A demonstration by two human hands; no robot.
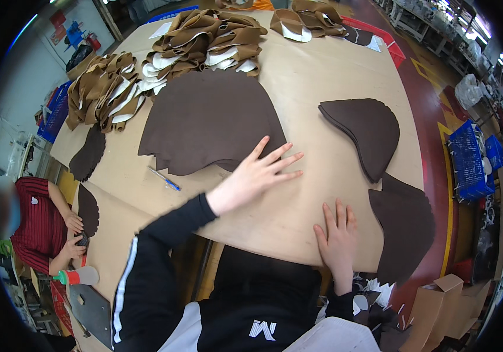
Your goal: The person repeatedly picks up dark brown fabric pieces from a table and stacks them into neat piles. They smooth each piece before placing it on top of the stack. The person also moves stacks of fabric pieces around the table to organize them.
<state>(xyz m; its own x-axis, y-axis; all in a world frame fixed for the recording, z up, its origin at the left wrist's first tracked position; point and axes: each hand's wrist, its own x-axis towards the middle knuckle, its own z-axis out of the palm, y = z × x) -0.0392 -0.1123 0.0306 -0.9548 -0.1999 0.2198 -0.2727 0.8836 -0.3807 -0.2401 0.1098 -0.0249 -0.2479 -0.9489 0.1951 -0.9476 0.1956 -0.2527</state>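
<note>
My left hand is spread, palm down, at the lower right edge of a wide stack of dark brown cut pieces. Its thumb side overlaps the pieces, and the other fingers reach over the tan table. Flat near the table's front edge lies my right hand, fingers apart and nothing in it. To its right are a dark brown stack with a curved outline and a second dark brown stack that hangs over the table edge. A blue pen rests left of my left hand.
Piles of brown and white folded pieces line the far side. At the left, a co-worker in a striped red top handles a dark piece beside a bottle. A blue crate and cardboard box stand right of the table.
</note>
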